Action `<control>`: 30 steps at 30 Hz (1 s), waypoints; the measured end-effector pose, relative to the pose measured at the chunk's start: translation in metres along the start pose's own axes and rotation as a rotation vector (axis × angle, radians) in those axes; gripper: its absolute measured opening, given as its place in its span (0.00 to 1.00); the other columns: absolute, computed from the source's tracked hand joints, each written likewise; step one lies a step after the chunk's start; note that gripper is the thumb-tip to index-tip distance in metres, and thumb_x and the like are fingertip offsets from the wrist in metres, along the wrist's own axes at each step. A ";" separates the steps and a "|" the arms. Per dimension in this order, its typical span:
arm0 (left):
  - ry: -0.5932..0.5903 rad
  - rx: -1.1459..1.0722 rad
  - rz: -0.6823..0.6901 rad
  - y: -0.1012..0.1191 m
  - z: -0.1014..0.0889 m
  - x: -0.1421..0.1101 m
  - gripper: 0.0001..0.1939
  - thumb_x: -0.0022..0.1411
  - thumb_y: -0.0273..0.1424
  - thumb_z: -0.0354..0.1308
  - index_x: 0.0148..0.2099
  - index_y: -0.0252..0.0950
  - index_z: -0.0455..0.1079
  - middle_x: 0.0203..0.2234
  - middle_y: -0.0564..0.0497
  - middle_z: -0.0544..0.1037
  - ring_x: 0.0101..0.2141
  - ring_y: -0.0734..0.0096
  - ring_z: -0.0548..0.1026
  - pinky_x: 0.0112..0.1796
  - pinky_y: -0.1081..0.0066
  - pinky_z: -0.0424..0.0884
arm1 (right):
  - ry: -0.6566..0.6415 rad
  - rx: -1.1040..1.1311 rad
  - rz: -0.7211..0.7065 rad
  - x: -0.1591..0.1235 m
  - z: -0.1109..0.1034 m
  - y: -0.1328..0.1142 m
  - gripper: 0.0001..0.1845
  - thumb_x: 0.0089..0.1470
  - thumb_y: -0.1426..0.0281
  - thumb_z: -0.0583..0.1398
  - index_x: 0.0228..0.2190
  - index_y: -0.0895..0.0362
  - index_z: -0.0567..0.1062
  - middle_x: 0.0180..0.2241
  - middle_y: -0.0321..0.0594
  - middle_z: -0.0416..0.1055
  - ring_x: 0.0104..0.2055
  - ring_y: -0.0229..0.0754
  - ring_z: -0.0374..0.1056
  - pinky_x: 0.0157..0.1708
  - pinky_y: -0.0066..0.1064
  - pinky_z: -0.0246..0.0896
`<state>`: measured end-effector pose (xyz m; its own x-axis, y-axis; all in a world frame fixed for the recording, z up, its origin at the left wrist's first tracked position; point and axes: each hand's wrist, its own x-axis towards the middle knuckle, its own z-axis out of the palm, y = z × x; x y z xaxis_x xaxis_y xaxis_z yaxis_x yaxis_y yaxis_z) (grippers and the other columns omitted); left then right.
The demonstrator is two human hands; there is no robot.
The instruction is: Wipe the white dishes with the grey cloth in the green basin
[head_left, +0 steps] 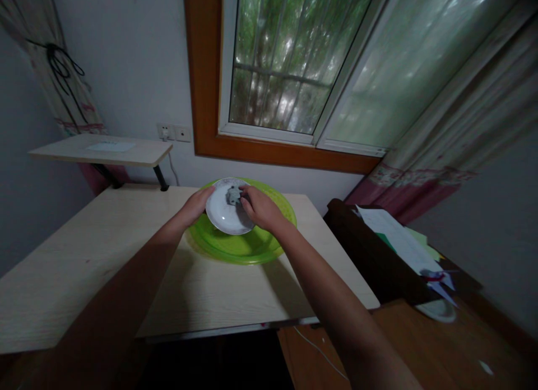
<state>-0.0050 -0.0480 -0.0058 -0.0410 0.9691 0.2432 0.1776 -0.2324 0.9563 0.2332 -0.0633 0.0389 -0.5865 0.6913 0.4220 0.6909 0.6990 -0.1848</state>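
A white plate (225,216) is held tilted over a wide green plastic basin (244,247) on a light wooden table (210,289). My left hand (195,205) grips the plate's left rim. My right hand (260,206) is closed on a small grey scrubbing pad (232,195) pressed against the plate's face. The basin's inside is partly hidden behind the plate and my hands.
A small raised shelf (101,149) stands at the table's back left, with a wall socket (174,133) beside it. To the right is a dark wooden chest (378,261) with papers (399,238) on top. A window (294,70) and curtains lie behind.
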 end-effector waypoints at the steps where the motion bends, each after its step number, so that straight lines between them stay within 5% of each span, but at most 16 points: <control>1: 0.002 -0.010 -0.001 -0.001 0.000 0.001 0.33 0.61 0.54 0.52 0.51 0.31 0.77 0.47 0.40 0.82 0.49 0.53 0.77 0.50 0.59 0.73 | 0.001 0.010 -0.011 -0.001 -0.002 0.000 0.22 0.70 0.65 0.50 0.61 0.59 0.66 0.59 0.49 0.68 0.59 0.45 0.65 0.60 0.38 0.58; 10: -0.008 0.029 0.006 -0.005 -0.002 0.004 0.33 0.61 0.54 0.52 0.52 0.31 0.76 0.50 0.39 0.81 0.49 0.53 0.78 0.52 0.59 0.72 | -0.112 -0.185 -0.123 -0.003 -0.013 -0.018 0.27 0.70 0.55 0.50 0.67 0.41 0.58 0.67 0.44 0.57 0.61 0.51 0.63 0.60 0.45 0.59; 18: -0.001 -0.004 0.004 -0.004 0.000 0.000 0.34 0.61 0.56 0.51 0.50 0.31 0.77 0.47 0.40 0.82 0.47 0.53 0.78 0.50 0.60 0.74 | -0.043 -0.255 -0.023 -0.003 0.001 -0.006 0.22 0.71 0.62 0.49 0.59 0.54 0.72 0.58 0.49 0.66 0.51 0.48 0.68 0.54 0.39 0.63; 23: 0.041 0.004 0.004 -0.007 -0.003 0.000 0.33 0.61 0.56 0.52 0.49 0.32 0.77 0.47 0.41 0.82 0.48 0.53 0.77 0.50 0.61 0.73 | 0.031 -0.329 0.034 -0.014 -0.001 -0.003 0.20 0.68 0.61 0.53 0.54 0.54 0.77 0.55 0.50 0.69 0.59 0.55 0.60 0.59 0.45 0.56; 30: 0.107 0.025 0.015 -0.009 -0.004 0.001 0.32 0.61 0.55 0.52 0.46 0.30 0.77 0.46 0.39 0.82 0.47 0.52 0.78 0.50 0.59 0.73 | -0.110 -0.196 -0.011 -0.028 -0.002 -0.011 0.23 0.70 0.62 0.50 0.42 0.58 0.83 0.45 0.49 0.74 0.47 0.47 0.69 0.53 0.39 0.63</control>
<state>-0.0108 -0.0458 -0.0131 -0.1430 0.9509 0.2744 0.2035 -0.2431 0.9484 0.2429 -0.0907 0.0310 -0.6296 0.7070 0.3220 0.7468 0.6650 0.0000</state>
